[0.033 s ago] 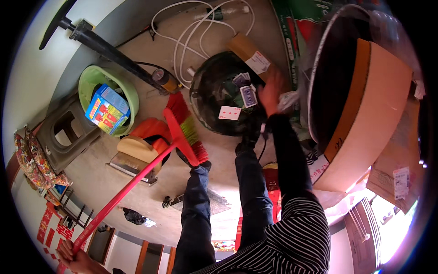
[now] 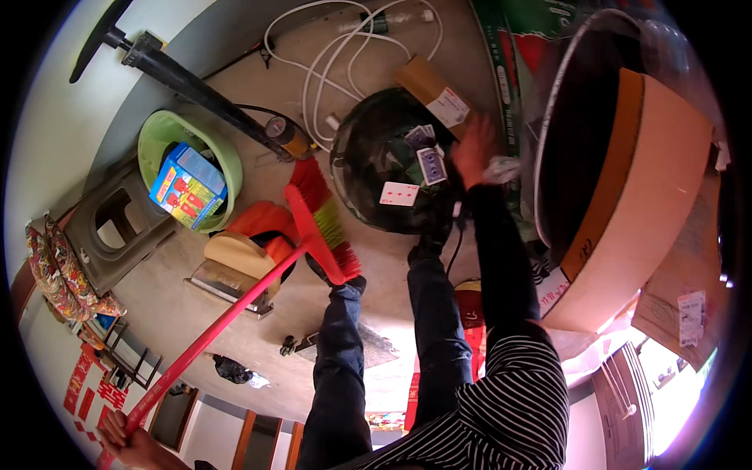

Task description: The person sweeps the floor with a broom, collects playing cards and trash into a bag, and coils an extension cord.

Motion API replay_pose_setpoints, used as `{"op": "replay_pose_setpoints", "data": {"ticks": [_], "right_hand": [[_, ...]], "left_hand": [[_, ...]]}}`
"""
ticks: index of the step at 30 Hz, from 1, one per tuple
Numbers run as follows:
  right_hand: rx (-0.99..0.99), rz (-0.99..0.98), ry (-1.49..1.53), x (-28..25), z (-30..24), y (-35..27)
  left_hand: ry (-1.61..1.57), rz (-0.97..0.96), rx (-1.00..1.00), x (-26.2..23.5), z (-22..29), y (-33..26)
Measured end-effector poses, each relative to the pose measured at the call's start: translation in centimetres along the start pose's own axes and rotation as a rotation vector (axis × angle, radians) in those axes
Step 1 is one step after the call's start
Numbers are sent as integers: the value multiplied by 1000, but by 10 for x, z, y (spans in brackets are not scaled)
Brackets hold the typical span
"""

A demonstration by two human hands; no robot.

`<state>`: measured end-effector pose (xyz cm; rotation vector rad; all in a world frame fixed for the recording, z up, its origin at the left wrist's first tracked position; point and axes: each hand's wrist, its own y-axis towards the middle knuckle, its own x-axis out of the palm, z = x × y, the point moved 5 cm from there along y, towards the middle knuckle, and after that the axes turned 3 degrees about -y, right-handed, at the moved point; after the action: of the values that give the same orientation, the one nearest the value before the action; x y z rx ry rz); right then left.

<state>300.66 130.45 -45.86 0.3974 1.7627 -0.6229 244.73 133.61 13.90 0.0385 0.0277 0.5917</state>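
My left hand (image 2: pixel 125 442) grips the end of a red broom (image 2: pixel 227 325) at the lower left. The broom's red and yellow-green bristles rest near my feet. My right hand (image 2: pixel 475 150) reaches forward beside a dark, round, bin-like container (image 2: pixel 356 184); its fingers are smeared by motion. Close to that hand are a long brown cardboard box (image 2: pixel 429 82) and a crumpled piece of clear plastic (image 2: pixel 503 169). Inside the dark container lie a face-up red playing card (image 2: pixel 399 194), a blue-backed card (image 2: pixel 432 166) and several more cards (image 2: pixel 420 137).
A green basin (image 2: pixel 227 157) holds a blue box. Nearby stand a hand pump (image 2: pixel 204 94), a grey plastic stool (image 2: pixel 117 227) and a dustpan-like orange item (image 2: pixel 262 219). White cable (image 2: pixel 313 78) coils behind. A large tub (image 2: pixel 540 157) and a cardboard sheet (image 2: pixel 650 180) fill the right.
The whole view has shifted slightly. My right hand sits a little farther right and remains blurred; my left hand keeps its hold on the broom.
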Motion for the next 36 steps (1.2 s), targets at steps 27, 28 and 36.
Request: {"op": "replay_pose_setpoints", "data": {"ticks": [27,28,36], "right_hand": [[362,-551,1130,-192,-85,-173],[138,-372,884,-234,-85,-156],[-435,200,-32,-470,-86,-59]], "left_hand": [[-100,187,-7,52,-14,-51],[-102,101,-25,57,-16,-51],[-131,-71,-14,48,-11,-52]]}}
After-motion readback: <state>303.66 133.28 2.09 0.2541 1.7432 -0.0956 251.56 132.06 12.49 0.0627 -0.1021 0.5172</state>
